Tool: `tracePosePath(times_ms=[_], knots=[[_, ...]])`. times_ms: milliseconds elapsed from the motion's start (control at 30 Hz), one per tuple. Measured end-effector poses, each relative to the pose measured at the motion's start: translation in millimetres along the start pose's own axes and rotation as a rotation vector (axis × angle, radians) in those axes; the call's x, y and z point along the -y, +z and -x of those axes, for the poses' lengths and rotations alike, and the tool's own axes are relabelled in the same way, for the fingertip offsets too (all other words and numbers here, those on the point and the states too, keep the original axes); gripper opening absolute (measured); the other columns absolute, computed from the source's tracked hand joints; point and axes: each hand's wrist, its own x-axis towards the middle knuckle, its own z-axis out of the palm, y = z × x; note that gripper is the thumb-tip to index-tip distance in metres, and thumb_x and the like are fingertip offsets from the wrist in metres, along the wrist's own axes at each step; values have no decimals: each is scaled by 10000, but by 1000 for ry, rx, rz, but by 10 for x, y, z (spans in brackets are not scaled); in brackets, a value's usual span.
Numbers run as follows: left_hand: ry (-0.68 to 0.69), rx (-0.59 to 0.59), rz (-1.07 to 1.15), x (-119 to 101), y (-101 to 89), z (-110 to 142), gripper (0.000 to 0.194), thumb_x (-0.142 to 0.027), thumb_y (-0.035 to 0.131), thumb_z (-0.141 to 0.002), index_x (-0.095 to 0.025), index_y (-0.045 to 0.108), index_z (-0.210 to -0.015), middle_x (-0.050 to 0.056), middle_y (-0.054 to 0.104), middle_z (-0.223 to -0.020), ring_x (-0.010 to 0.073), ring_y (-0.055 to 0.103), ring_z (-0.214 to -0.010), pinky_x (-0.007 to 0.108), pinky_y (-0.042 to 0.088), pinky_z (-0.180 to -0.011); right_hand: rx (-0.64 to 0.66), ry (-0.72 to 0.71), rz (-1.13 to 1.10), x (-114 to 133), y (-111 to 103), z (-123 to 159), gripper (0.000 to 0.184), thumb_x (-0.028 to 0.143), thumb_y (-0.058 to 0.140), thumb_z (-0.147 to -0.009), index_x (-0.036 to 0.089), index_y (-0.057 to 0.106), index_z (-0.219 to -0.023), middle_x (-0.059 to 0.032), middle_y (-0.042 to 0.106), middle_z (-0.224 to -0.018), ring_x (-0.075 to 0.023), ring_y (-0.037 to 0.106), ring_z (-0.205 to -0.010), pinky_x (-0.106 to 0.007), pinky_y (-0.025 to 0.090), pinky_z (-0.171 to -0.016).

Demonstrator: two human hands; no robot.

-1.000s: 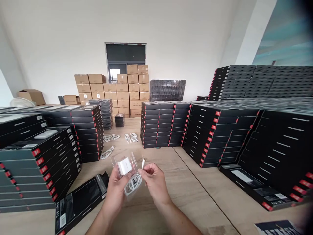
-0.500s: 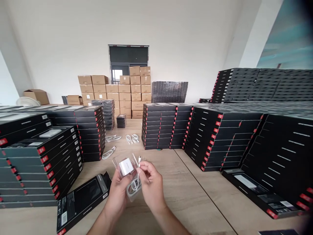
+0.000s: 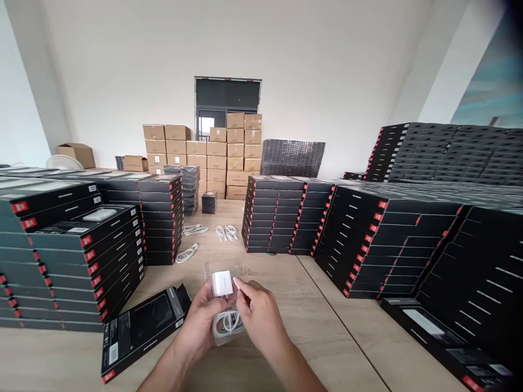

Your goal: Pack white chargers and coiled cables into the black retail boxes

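My left hand (image 3: pixel 203 311) is closed around the left side of a clear plastic tray (image 3: pixel 224 342) above the table. A white charger block (image 3: pixel 222 283) sits in the tray's upper part. Below it lies a coiled white cable (image 3: pixel 223 325). My right hand (image 3: pixel 261 313) is closed in a pinch on the cable's end, at the tray's right edge beside the charger. The right fingers partly cover that end. On the table to the left of my hands lies a black box (image 3: pixel 143 329) with its end flap raised.
Stacks of black boxes with red corners (image 3: pixel 118 256) stand left, and more stacks (image 3: pixel 281 218) stand right. Loose white cables (image 3: pixel 187 253) lie ahead on the wooden table (image 3: pixel 310 321). An open black box (image 3: pixel 429 332) is at right. Cardboard cartons (image 3: pixel 216 162) are piled behind.
The cable end in my right hand has come down from upright above the tray to beside the charger. The tray has turned straighter. The whole view has shifted slightly.
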Motion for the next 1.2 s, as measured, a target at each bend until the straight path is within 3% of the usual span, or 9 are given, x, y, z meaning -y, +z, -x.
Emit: tracePosePath(times_ms=[267, 500, 600, 767, 967, 1200], knots=[[-33, -18, -58, -6, 12, 51, 376, -103, 717, -628, -172, 650, -992, 65, 740, -870, 208, 695, -725, 279, 498, -659, 91, 48, 106, 49, 4, -15, 379, 95, 488, -756, 242, 760, -975, -62, 738, -780, -190, 627, -638, -276, 443, -625], [-32, -23, 10, -68, -14, 48, 388, -116, 742, -620, -174, 650, -993, 74, 743, -885, 216, 696, -789, 294, 508, -722, 123, 77, 213, 76, -38, 33, 430, 168, 499, -808, 290, 686, -1175, -66, 695, -846, -219, 637, -744, -314, 458, -695], [-21, -74, 27, -123, -51, 25, 386, -110, 759, -603, -167, 652, -969, 77, 744, -895, 204, 692, -809, 287, 512, -735, 171, 50, 99, 59, -56, 43, 556, 176, 549, -777, 328, 566, -1312, -44, 651, -891, -233, 619, -884, -344, 485, -811], [1, -87, 83, -143, -120, 3, 377, -62, 718, -601, -173, 630, -951, 55, 742, -855, 180, 682, -728, 272, 510, -657, 230, 13, -138, -4, 16, 40, 738, 96, 567, -731, 332, 419, -1415, -34, 615, -1144, -217, 563, -1106, -364, 436, -1004], [-98, -151, 164, -133, -157, 30, 407, -21, 689, -611, -177, 617, -980, 54, 743, -851, 172, 677, -712, 299, 519, -660, 263, -41, -214, -90, 43, 57, 719, 80, 533, -770, 352, 397, -1422, -18, 621, -1229, -216, 551, -1170, -372, 427, -1033], [-87, -138, 166, -162, -82, 26, 412, -27, 717, -604, -171, 620, -977, 50, 740, -841, 192, 695, -772, 321, 525, -737, 226, -58, -232, -144, 34, 41, 447, 215, 366, -951, 313, 492, -1369, -36, 623, -1270, -205, 579, -1156, -368, 459, -1003]])
